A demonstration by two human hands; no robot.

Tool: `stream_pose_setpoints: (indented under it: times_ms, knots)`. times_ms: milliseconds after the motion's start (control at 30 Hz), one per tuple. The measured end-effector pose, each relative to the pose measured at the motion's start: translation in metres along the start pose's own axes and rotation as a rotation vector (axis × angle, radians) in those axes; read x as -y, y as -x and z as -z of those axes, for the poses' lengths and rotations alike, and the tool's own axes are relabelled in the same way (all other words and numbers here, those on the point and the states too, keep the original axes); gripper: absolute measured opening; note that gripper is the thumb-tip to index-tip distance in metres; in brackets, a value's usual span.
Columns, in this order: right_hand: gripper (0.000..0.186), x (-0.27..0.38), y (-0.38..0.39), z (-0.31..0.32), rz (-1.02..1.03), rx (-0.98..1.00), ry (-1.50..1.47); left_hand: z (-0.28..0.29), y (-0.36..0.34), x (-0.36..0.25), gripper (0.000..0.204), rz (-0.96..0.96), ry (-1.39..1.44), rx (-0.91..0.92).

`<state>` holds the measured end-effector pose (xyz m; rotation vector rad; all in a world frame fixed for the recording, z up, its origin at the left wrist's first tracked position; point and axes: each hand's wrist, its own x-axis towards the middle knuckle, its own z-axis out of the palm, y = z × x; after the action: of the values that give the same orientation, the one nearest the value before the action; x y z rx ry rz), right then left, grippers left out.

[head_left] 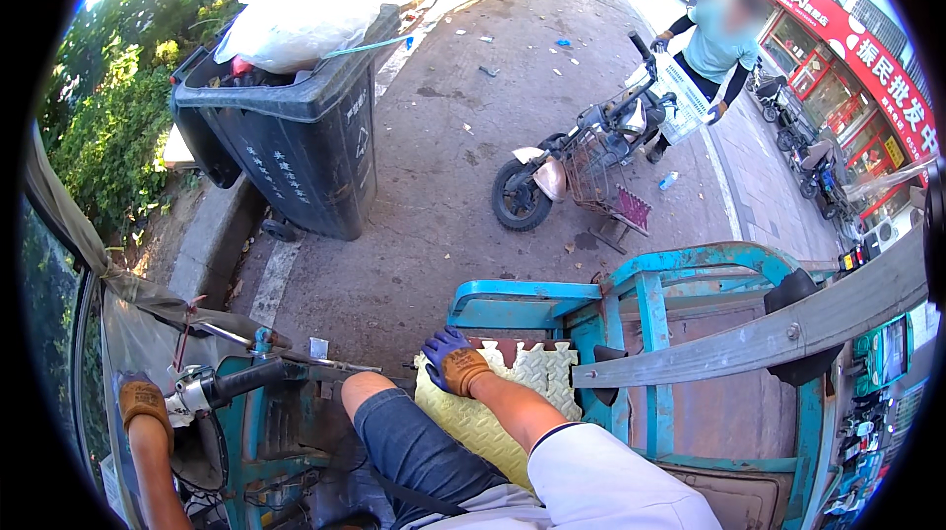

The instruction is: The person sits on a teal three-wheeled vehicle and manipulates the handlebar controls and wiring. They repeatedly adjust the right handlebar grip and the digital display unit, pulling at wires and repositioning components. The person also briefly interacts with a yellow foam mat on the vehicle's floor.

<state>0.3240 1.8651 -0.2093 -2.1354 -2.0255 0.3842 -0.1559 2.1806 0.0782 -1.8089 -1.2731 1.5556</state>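
Note:
My left hand (144, 404), in a brown and dark glove, is closed at the left end of the handlebar (185, 400); its fingers are mostly hidden. The black handlebar grip (246, 379) at the other end has no hand on it. My right hand (453, 361), in a purple-and-brown glove, lies with fingers stretched out on the corner of a pale yellow foam mat (547, 377). This mat covers the seat beside my bent knee. Blue metal framing (652, 333) of the cargo bed stands to the right of the mat.
A dark wheeled bin (305, 156), topped by a white bag (305, 8), stands at the kerb ahead left. Ahead right, a person (724, 37) holds a white plastic crate (680, 101) beside a parked electric bike (581, 151). A grey metal bar (759, 338) crosses the cargo bed.

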Motion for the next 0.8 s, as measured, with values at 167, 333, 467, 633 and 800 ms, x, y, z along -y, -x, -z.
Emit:
stream_pose_setpoints:
  times_ms: [167, 333, 467, 633, 800]
  knots:
    - [0.04, 0.002, -0.002, 0.002, 0.011, -0.013, -0.001, -0.02, -0.009, 0.002, 0.057, 0.012, 0.027, -0.077]
    - [0.041, -0.002, 0.003, -0.003, -0.015, 0.007, 0.015, 0.003, 0.002, -0.003, 0.045, -0.029, 0.022, -0.087]
    - [0.041, 0.002, -0.002, -0.002, 0.006, 0.0, 0.016, -0.027, -0.018, 0.002, 0.061, 0.034, 0.091, -0.02]
    - [0.041, 0.0, 0.0, -0.002, -0.006, 0.016, 0.023, -0.014, -0.013, -0.002, 0.057, 0.013, 0.076, -0.029]
    - [0.04, 0.0, 0.001, -0.004, -0.002, -0.004, 0.023, -0.007, -0.004, -0.001, 0.056, -0.002, 0.034, -0.026]
